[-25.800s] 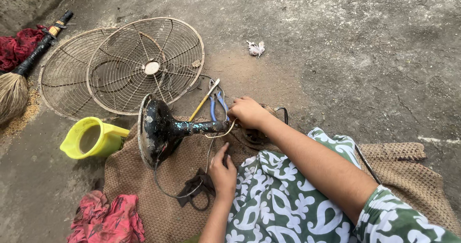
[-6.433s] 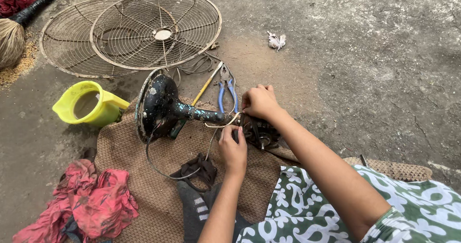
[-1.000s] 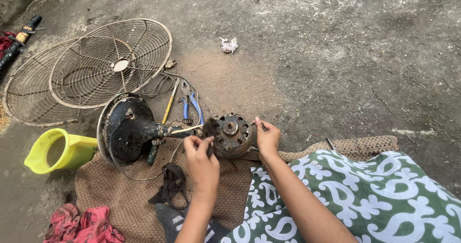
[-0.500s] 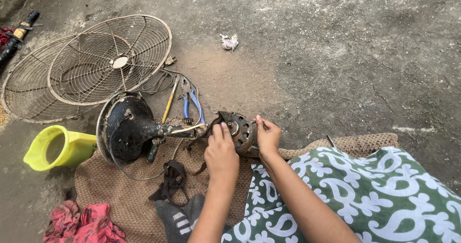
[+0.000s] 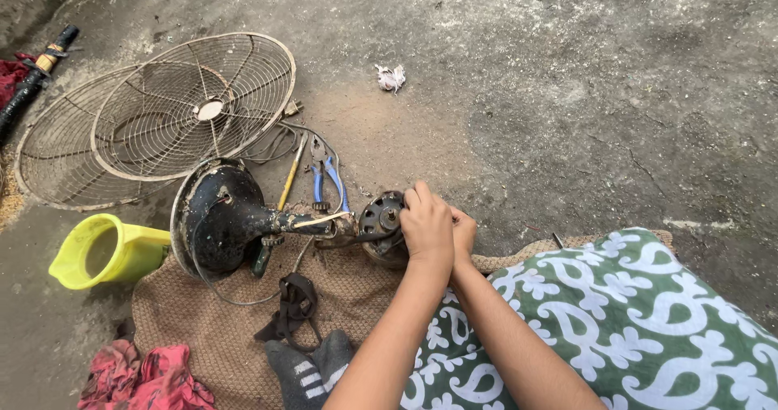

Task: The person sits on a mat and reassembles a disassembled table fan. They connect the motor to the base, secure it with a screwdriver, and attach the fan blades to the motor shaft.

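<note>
A dirty round fan motor [image 5: 379, 222] lies on its side at the edge of a brown woven mat [image 5: 219, 337]. It joins a black neck [image 5: 296, 226] that runs to the fan's black round base [image 5: 212, 219]. My left hand [image 5: 425, 228] grips the motor's right side from above. My right hand [image 5: 464, 233] is tucked behind it, mostly hidden, its fingers against the motor's back. Thin wires trail from the neck over the mat.
Two wire fan guards [image 5: 194, 110] lie overlapped on the concrete at upper left. Blue-handled pliers [image 5: 326, 181] and a yellow-handled screwdriver [image 5: 288, 181] rest beside the neck. A yellow jug [image 5: 105, 252], pink cloth [image 5: 146, 377], black strap [image 5: 292, 309] and crumpled paper [image 5: 391, 76] are around.
My left hand has moved right from the neck onto the motor and now covers my right hand. The motor's face has turned more toward the left.
</note>
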